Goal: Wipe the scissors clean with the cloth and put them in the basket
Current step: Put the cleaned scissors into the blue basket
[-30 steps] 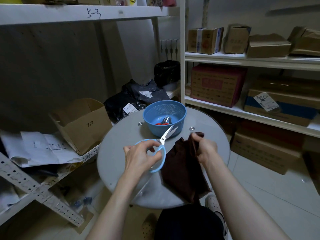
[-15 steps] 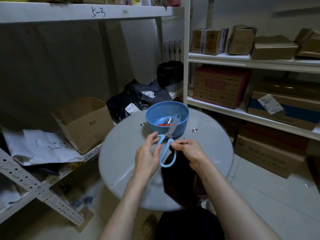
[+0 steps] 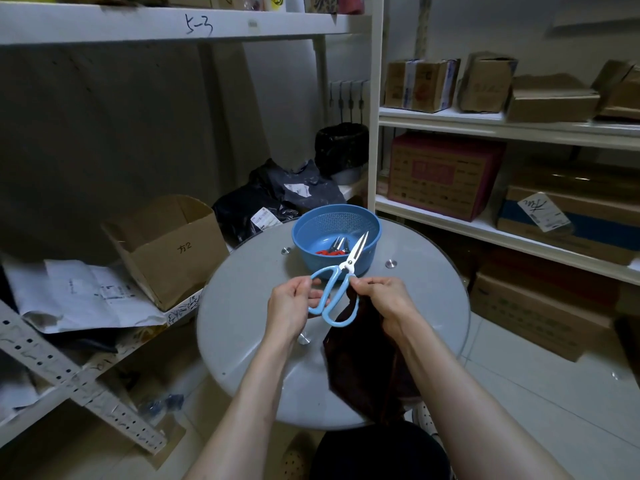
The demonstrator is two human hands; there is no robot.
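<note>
Over the table (image 3: 242, 327), the left hand (image 3: 291, 303) grips the scissors (image 3: 341, 280) by a handle while the right hand (image 3: 384, 297) pinches the cloth (image 3: 367, 368) at the pivot, so wiping looks barely begun and the basket (image 3: 304, 237) still awaits them.

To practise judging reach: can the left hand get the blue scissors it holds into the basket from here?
Probably yes. The left hand grips the blue scissors by one handle loop, blades pointing at the open-topped basket just beyond, with nothing between. The right hand, pinching the cloth beside them, seems no obstacle.
</note>
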